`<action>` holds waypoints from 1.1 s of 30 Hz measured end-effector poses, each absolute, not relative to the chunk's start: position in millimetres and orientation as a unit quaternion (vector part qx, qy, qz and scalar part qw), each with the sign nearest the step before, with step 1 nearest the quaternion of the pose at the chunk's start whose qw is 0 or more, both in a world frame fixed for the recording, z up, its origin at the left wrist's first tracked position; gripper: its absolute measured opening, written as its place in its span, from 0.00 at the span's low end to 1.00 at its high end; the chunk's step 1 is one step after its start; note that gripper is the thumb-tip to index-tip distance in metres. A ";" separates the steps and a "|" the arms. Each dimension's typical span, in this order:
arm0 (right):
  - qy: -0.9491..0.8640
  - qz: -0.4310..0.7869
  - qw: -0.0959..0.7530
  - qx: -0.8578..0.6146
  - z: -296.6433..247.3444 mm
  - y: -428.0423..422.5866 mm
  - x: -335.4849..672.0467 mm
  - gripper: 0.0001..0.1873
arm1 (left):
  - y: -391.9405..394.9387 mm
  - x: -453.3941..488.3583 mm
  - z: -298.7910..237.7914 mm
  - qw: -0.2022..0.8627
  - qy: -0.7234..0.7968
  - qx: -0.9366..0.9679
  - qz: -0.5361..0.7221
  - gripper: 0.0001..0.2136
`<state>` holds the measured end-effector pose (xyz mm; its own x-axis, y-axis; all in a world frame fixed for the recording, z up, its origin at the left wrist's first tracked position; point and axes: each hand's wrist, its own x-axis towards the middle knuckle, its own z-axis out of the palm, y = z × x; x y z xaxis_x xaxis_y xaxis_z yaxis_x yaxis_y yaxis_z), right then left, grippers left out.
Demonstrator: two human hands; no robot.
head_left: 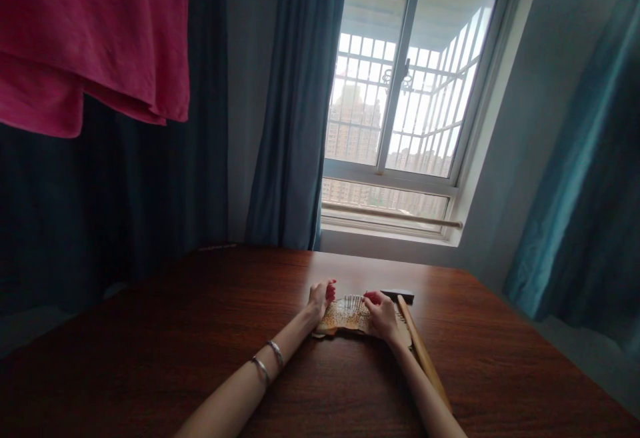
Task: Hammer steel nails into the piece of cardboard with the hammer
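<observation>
A pale, ragged-edged board with dark speckles [345, 318] lies on the table, and a row of several thin nails [353, 302] stands upright in it. At the board's left end is my left hand [321, 295], its fingers curled in; whatever they may hold is hidden. My right hand [381, 313] rests over the right part of the board in a pinch, at the right end of the row, with what looks like a nail at its fingertips. Just right of it lies a hammer [425, 353], its dark head at the far side and its wooden handle along my right forearm.
The brown wooden table [230, 318] spreads around the board. Beyond it are a barred window [395, 111] and blue curtains [295, 111]. A pink cloth [100, 38] hangs at the upper left.
</observation>
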<state>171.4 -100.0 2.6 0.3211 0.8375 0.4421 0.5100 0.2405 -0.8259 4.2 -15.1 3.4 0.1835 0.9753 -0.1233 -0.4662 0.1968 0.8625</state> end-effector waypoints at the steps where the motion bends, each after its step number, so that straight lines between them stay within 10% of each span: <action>1: -0.566 0.148 0.548 -0.598 3.1 -100.4 171.7 0.14 | -15.8 4.2 3.1 0.681 0.363 0.357 0.527 0.09; 33: -0.608 0.120 0.497 -0.607 -7.9 -100.3 171.5 0.11 | -32.8 35.6 13.4 0.343 0.292 0.810 0.376 0.11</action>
